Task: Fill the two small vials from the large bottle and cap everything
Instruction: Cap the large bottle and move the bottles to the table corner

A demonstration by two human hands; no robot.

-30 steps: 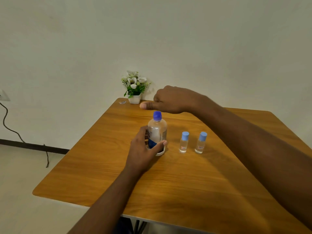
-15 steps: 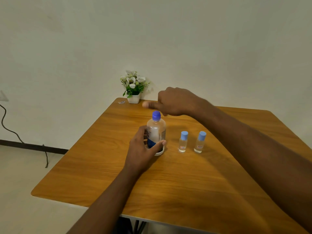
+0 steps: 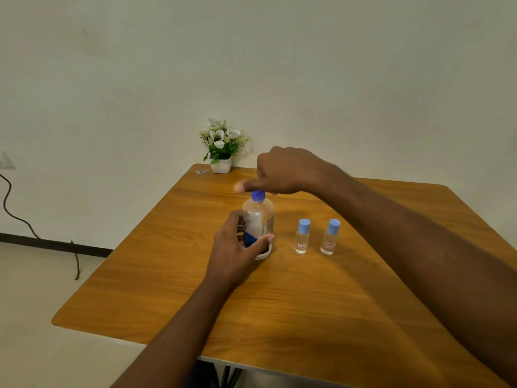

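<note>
A large clear bottle point(image 3: 258, 219) with a dark blue cap point(image 3: 258, 196) and a blue label stands upright on the wooden table point(image 3: 321, 298). My left hand point(image 3: 235, 250) grips its lower body from the left. My right hand point(image 3: 282, 170) hovers just above the cap, fingers curled and thumb pointing left; the cap shows whole below it. To the right of the bottle stand two small clear vials with light blue caps, the left vial point(image 3: 302, 237) and the right vial point(image 3: 330, 237), both upright and capped, with neither hand touching them.
A small white pot of white flowers point(image 3: 221, 148) stands at the table's far corner by the wall, with a tiny object point(image 3: 201, 171) beside it. A black cable point(image 3: 16, 217) runs down the wall to the floor on the left.
My right hand has come down and a little toward me, from above the bottle to right over its cap. My left hand keeps its hold on the bottle.
</note>
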